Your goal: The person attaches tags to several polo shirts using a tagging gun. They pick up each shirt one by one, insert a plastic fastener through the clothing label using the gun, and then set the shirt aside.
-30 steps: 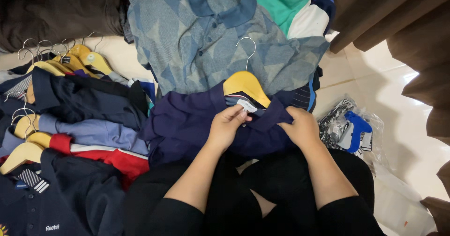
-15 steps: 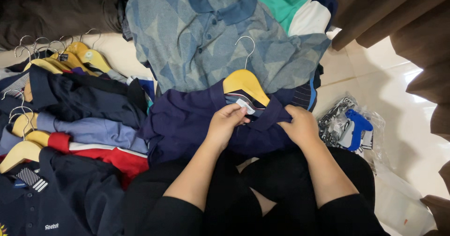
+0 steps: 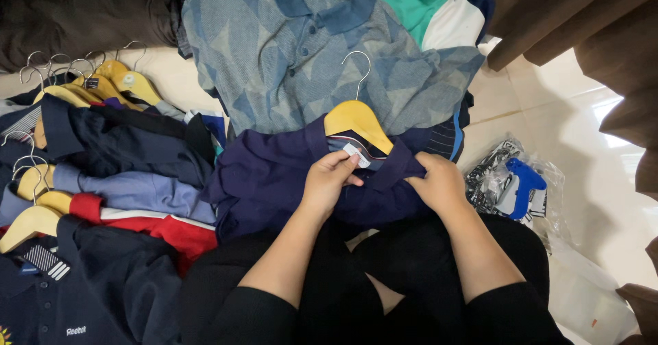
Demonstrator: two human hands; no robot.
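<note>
**Hands on the purple shirt**

The purple shirt (image 3: 274,180) lies on the person's lap, on a yellow hanger (image 3: 356,120). The left hand (image 3: 329,180) pinches the small white tag (image 3: 358,155) at the collar. The right hand (image 3: 439,180) grips the shirt beside the tag. A hard tug might tear the tag. The fingertips and the tag's print are hard to see.

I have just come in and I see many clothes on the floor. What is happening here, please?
A seated person is handling a dark purple polo shirt that hangs on a yellow wooden hanger. The left hand pinches the small white label at the collar, and the right hand holds the fabric beside it. More shirts on hangers lie to the left, a blue-grey patterned polo shirt lies above, and a blue plastic tagging gun rests in a clear bag at the right.
</note>
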